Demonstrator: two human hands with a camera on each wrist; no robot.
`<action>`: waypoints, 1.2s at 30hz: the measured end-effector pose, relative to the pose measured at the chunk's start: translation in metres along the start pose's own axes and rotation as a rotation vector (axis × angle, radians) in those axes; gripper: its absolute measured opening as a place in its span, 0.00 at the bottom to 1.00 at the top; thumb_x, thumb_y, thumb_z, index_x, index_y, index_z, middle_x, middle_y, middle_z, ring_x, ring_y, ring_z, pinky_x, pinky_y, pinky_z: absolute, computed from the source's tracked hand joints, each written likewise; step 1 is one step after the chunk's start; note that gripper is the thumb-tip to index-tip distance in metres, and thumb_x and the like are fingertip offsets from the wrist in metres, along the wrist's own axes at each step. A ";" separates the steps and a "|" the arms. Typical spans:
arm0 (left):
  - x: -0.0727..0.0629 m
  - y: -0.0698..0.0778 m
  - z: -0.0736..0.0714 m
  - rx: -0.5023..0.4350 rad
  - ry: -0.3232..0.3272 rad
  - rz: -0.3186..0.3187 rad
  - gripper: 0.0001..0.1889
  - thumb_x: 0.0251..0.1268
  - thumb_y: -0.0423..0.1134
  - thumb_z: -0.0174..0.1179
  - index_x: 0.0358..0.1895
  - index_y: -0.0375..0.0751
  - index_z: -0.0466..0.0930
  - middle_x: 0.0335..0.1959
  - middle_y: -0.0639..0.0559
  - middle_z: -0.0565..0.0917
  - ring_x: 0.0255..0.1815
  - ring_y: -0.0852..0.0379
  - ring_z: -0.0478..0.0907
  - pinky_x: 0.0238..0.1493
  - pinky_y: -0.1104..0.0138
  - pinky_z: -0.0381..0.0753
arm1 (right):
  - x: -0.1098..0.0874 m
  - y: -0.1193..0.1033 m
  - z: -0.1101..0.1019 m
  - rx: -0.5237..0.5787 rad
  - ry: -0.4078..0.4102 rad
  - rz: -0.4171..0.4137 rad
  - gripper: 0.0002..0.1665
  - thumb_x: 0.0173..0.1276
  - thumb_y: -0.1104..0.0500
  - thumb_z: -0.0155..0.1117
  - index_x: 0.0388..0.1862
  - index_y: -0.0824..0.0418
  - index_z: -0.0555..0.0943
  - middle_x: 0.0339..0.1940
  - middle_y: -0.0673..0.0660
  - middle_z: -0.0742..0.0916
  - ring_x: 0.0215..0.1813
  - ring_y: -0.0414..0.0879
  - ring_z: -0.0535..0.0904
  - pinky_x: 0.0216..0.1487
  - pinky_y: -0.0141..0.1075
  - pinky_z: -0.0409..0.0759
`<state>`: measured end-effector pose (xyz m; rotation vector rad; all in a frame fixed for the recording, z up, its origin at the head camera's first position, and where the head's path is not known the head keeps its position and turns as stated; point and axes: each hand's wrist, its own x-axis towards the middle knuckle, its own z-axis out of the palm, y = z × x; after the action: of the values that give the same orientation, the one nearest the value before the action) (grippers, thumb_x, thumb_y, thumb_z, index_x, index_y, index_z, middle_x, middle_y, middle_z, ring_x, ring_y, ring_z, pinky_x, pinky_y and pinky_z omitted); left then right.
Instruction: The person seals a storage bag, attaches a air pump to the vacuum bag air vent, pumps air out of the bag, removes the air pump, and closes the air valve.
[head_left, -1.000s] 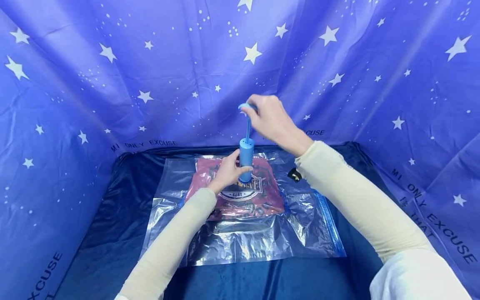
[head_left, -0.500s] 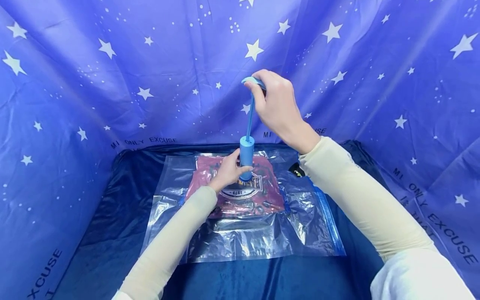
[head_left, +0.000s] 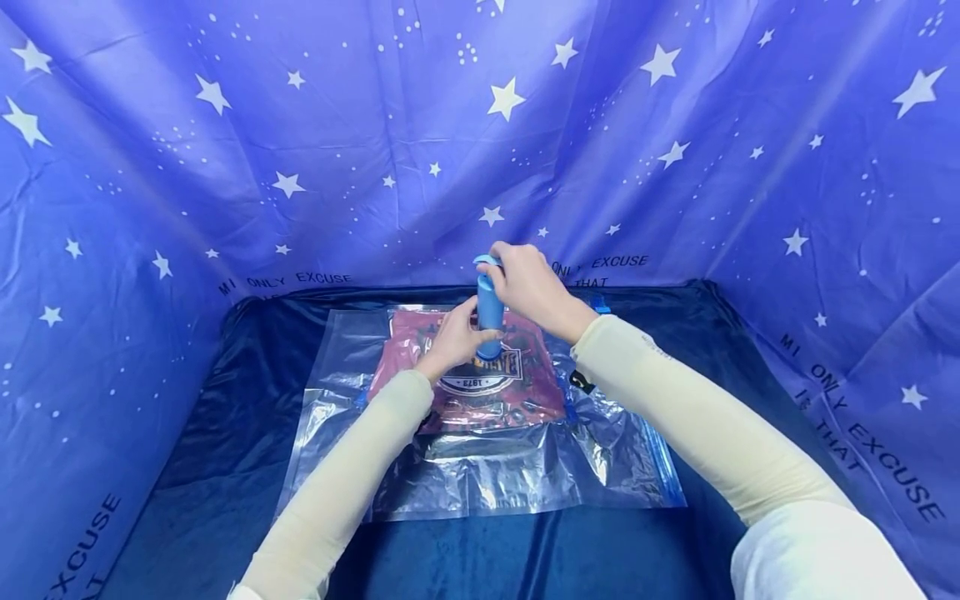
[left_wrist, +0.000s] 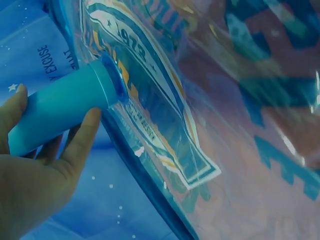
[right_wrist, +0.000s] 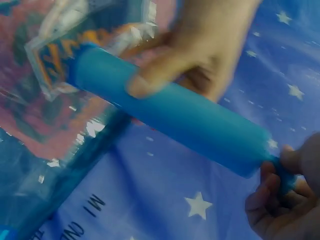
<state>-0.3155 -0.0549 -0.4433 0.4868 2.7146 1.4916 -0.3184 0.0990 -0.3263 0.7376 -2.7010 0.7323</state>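
Note:
A blue hand pump (head_left: pixel 491 310) stands upright on a clear plastic vacuum bag (head_left: pixel 487 492). Inside the bag lies a folded pink garment (head_left: pixel 480 412) with a printed badge reading 1973. My left hand (head_left: pixel 454 340) grips the pump's barrel low down, thumb and fingers around it. With my right hand (head_left: pixel 531 283) I hold the pump's handle at the top, where it sits close to the barrel. In the left wrist view the pump's base (left_wrist: pixel 114 80) meets the plastic over the badge. The right wrist view shows the barrel (right_wrist: pixel 165 115) between both hands, somewhat blurred.
Dark blue cloth (head_left: pixel 450 558) covers the surface beneath the bag. A blue zip strip (head_left: pixel 663 462) runs along the bag's right edge. Starry blue curtains (head_left: pixel 337 125) enclose the back and sides. A small black item (head_left: pixel 581 382) shows beside the right sleeve.
My right hand first rose with the pump handle, baring a long rod, then came down until the handle reached the barrel. The left hand and the barrel stayed nearly still.

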 end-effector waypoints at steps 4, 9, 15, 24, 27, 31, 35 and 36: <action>0.000 0.000 0.000 -0.015 -0.009 0.029 0.30 0.68 0.36 0.73 0.70 0.38 0.74 0.61 0.40 0.83 0.60 0.42 0.82 0.63 0.51 0.78 | -0.002 0.001 -0.001 0.003 0.020 -0.014 0.14 0.83 0.55 0.60 0.43 0.65 0.82 0.28 0.58 0.84 0.25 0.48 0.77 0.27 0.40 0.76; -0.002 0.000 0.000 -0.025 0.014 0.037 0.29 0.67 0.34 0.74 0.69 0.37 0.74 0.60 0.39 0.83 0.59 0.42 0.82 0.61 0.51 0.80 | 0.003 -0.009 -0.015 0.035 0.040 -0.037 0.13 0.82 0.55 0.62 0.40 0.64 0.83 0.24 0.56 0.81 0.21 0.46 0.71 0.25 0.38 0.70; -0.002 -0.002 0.004 0.016 0.008 0.055 0.28 0.68 0.35 0.74 0.67 0.36 0.75 0.58 0.39 0.85 0.57 0.42 0.83 0.60 0.51 0.80 | 0.007 -0.021 -0.034 0.070 0.152 -0.025 0.13 0.82 0.55 0.63 0.43 0.64 0.86 0.23 0.55 0.78 0.21 0.46 0.65 0.28 0.39 0.66; -0.007 -0.008 0.012 0.062 -0.005 0.074 0.24 0.66 0.35 0.75 0.61 0.35 0.77 0.53 0.38 0.87 0.53 0.42 0.85 0.58 0.51 0.81 | 0.009 -0.040 -0.062 0.166 0.304 -0.021 0.13 0.81 0.54 0.64 0.46 0.62 0.89 0.32 0.54 0.88 0.21 0.48 0.68 0.29 0.38 0.65; -0.005 -0.009 0.012 0.063 -0.009 0.084 0.24 0.65 0.34 0.75 0.61 0.34 0.77 0.52 0.38 0.88 0.53 0.42 0.86 0.59 0.52 0.81 | 0.009 -0.044 -0.065 0.163 0.352 -0.062 0.13 0.80 0.55 0.65 0.46 0.64 0.89 0.33 0.55 0.88 0.24 0.47 0.71 0.32 0.37 0.67; -0.003 -0.008 0.010 0.060 0.004 0.079 0.24 0.64 0.33 0.76 0.59 0.34 0.77 0.52 0.37 0.88 0.54 0.41 0.86 0.60 0.51 0.81 | 0.011 -0.042 -0.060 0.128 0.407 -0.129 0.14 0.80 0.57 0.65 0.45 0.68 0.88 0.34 0.58 0.87 0.30 0.48 0.76 0.37 0.40 0.71; -0.001 -0.008 0.009 0.058 -0.004 0.066 0.24 0.64 0.33 0.76 0.60 0.34 0.77 0.53 0.37 0.87 0.55 0.40 0.85 0.61 0.51 0.80 | 0.009 -0.034 -0.047 0.121 0.390 -0.121 0.13 0.80 0.58 0.66 0.44 0.69 0.87 0.32 0.59 0.85 0.29 0.49 0.75 0.37 0.42 0.73; -0.001 -0.008 0.009 0.060 -0.009 0.063 0.25 0.65 0.33 0.75 0.61 0.34 0.77 0.53 0.37 0.87 0.55 0.41 0.85 0.60 0.51 0.80 | 0.008 -0.030 -0.042 0.121 0.373 -0.108 0.13 0.80 0.58 0.66 0.44 0.69 0.87 0.31 0.59 0.84 0.28 0.49 0.74 0.36 0.42 0.72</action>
<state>-0.3153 -0.0515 -0.4552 0.5843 2.7690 1.4210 -0.3049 0.0956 -0.2756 0.6892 -2.2818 0.9112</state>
